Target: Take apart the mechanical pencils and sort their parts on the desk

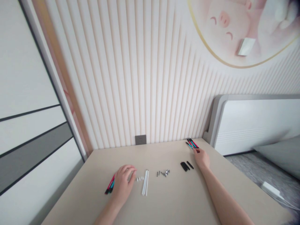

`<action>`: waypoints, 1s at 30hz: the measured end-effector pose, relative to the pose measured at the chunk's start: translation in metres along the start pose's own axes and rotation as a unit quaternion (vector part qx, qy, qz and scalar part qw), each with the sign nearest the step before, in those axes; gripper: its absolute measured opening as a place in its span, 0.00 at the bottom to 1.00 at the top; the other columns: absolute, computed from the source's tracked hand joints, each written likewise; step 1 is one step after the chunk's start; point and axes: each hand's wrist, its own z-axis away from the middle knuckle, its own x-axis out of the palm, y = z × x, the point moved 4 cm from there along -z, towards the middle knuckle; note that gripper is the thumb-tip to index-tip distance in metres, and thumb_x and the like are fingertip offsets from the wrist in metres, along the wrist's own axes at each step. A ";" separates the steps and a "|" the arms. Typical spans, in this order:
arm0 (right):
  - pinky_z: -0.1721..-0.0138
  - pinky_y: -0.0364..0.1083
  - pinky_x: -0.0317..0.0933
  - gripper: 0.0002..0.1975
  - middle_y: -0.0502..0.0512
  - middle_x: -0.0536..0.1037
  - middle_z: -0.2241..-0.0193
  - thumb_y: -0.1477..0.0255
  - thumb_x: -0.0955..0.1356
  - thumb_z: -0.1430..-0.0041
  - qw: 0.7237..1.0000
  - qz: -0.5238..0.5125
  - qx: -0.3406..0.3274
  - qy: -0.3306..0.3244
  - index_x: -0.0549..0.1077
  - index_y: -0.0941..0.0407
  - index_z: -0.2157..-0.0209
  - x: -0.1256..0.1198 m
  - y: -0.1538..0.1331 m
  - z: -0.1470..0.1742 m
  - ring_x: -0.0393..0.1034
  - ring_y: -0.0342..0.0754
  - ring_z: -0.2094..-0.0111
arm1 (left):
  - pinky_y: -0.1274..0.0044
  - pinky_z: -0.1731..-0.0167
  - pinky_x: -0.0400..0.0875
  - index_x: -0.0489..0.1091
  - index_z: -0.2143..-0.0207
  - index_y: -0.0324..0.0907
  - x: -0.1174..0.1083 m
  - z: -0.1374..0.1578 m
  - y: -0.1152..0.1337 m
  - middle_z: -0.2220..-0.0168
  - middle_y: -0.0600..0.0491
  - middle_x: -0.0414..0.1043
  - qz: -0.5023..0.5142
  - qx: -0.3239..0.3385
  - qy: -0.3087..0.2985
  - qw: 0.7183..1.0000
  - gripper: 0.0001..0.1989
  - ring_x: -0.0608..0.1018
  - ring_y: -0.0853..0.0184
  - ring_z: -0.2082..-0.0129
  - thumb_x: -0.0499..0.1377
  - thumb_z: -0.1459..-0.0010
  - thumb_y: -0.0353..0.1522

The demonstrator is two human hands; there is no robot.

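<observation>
My right hand (202,158) reaches the coloured pens (192,143) right of centre; I can't tell whether its fingers clamp one. My left hand (122,182), lower left of centre, curves loosely, thumb and fingers apart, beside red-and-teal tubes (109,188). Between, white sticks (145,184), metal bits (166,172) and black tubes (184,166) lie grouped by kind, probably for easy picking.

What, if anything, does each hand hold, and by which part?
The right hand seems to hold a pen by its near end; no held thing shows in the left hand.
</observation>
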 end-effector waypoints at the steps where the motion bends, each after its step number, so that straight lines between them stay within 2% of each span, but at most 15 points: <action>1: 0.62 0.48 0.63 0.19 0.60 0.80 0.61 0.61 0.61 0.39 1.000 0.011 0.004 -0.006 0.78 0.53 0.57 0.002 0.001 -0.002 0.74 0.55 0.59 | 0.66 0.57 0.68 0.73 0.66 0.45 0.000 0.000 -0.001 0.62 0.51 0.75 0.002 -0.001 -0.003 1.000 0.09 0.75 0.59 0.58 0.54 0.38 0.33; 8: 0.53 0.54 0.60 0.19 0.64 0.76 0.55 0.63 0.63 0.41 0.997 0.070 0.007 -0.037 0.76 0.55 0.54 0.007 0.001 -0.002 0.69 0.60 0.51 | 0.67 0.57 0.69 0.73 0.66 0.44 -0.002 -0.002 0.002 0.63 0.50 0.75 0.004 0.004 0.002 1.000 0.09 0.76 0.60 0.58 0.54 0.38 0.33; 12: 0.55 0.53 0.61 0.17 0.64 0.76 0.54 0.64 0.64 0.42 0.994 0.084 0.004 -0.064 0.77 0.54 0.55 0.002 0.004 0.006 0.71 0.59 0.53 | 0.67 0.57 0.69 0.73 0.66 0.44 -0.003 -0.003 0.003 0.63 0.50 0.75 0.006 0.005 0.003 1.000 0.09 0.76 0.60 0.59 0.53 0.38 0.33; 16: 0.60 0.49 0.63 0.15 0.61 0.79 0.58 0.66 0.62 0.41 0.993 0.088 0.005 -0.082 0.78 0.53 0.60 -0.004 0.007 0.012 0.73 0.56 0.57 | 0.67 0.56 0.69 0.73 0.66 0.44 -0.004 -0.002 0.004 0.63 0.50 0.75 0.008 0.011 0.001 1.000 0.09 0.75 0.60 0.59 0.54 0.38 0.32; 21: 0.60 0.49 0.63 0.15 0.61 0.79 0.61 0.66 0.61 0.39 0.992 0.097 0.018 -0.077 0.78 0.54 0.63 -0.006 0.002 0.011 0.74 0.56 0.58 | 0.68 0.57 0.69 0.73 0.66 0.45 -0.003 -0.002 0.005 0.63 0.51 0.75 0.008 0.016 -0.002 1.000 0.08 0.76 0.60 0.59 0.54 0.38 0.32; 30: 0.58 0.50 0.62 0.18 0.65 0.79 0.60 0.67 0.58 0.36 0.992 0.116 0.026 -0.049 0.77 0.58 0.62 -0.002 -0.008 0.004 0.74 0.56 0.58 | 0.68 0.57 0.70 0.73 0.66 0.45 -0.003 -0.003 0.005 0.62 0.50 0.75 0.002 0.022 -0.006 1.000 0.08 0.76 0.61 0.59 0.54 0.38 0.33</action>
